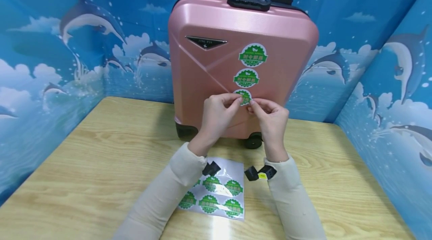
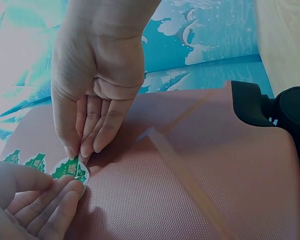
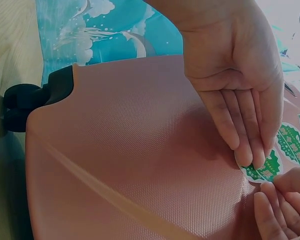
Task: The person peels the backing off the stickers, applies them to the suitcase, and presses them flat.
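A pink hard-shell suitcase (image 1: pixel 202 93) stands upright on the table. Two round green-and-white stickers (image 1: pixel 252 55) are on its front, one above the other. Just below them, a third round sticker (image 1: pixel 243 96) lies at the suitcase's surface between both hands. My left hand (image 1: pixel 217 114) pinches its left edge with thumb and forefinger; in the left wrist view this hand (image 2: pixel 97 85) reaches down from above. The right edge is pinched by my right hand (image 1: pixel 272 120). Fingertips cover parts of the sticker (image 3: pixel 262 169) in the right wrist view.
A sheet of similar stickers (image 1: pixel 221 210) lies on the wooden table (image 1: pixel 101 180) below the forearms, partly hidden by the left sleeve. Blue dolphin-print curtains (image 1: pixel 128 7) enclose the table behind and at the sides. Black wheels (image 1: pixel 253 141) support the suitcase.
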The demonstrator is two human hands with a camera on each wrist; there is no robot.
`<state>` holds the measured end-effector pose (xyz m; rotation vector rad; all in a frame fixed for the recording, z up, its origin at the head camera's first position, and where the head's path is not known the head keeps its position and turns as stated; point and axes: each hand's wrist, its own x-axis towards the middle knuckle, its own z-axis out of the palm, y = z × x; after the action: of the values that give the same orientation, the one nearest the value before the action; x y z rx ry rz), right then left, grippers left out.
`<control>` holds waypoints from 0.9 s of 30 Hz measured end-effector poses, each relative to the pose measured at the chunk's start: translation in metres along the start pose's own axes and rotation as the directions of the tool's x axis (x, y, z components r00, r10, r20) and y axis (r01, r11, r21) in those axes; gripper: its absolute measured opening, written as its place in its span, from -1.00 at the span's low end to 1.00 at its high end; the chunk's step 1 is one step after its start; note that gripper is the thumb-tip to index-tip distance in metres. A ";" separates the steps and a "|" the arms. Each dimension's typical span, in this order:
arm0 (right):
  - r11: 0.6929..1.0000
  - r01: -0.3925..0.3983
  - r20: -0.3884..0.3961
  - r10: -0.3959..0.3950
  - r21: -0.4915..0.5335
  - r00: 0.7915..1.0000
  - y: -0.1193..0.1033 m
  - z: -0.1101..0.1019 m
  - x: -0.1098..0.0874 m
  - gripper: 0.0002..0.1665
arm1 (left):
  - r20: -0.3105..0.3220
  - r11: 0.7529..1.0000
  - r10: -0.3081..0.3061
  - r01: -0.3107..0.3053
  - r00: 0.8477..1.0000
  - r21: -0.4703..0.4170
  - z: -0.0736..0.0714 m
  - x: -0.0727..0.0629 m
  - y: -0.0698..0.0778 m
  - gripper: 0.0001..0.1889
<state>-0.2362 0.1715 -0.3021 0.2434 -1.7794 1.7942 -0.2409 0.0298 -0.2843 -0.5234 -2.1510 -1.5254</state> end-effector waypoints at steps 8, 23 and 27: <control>1.000 -0.006 -0.006 0.006 0.006 1.000 0.000 0.000 0.000 -0.74 | 0.022 0.998 -0.015 0.017 1.000 -0.056 0.003 0.001 0.000 -0.79; 0.999 0.015 -0.001 -0.015 -0.029 1.000 0.000 0.000 0.001 -0.75 | 0.026 0.997 -0.034 0.035 0.999 -0.073 0.005 0.002 0.002 -0.79; 0.999 0.028 0.003 -0.028 -0.037 1.000 -0.001 0.000 0.000 -0.74 | 0.018 0.998 -0.020 0.021 1.000 -0.064 0.006 0.003 0.001 -0.80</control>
<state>-0.2358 0.1713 -0.3013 0.2537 -1.8008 1.7403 -0.2433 0.0362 -0.2838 -0.5394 -2.1325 -1.6112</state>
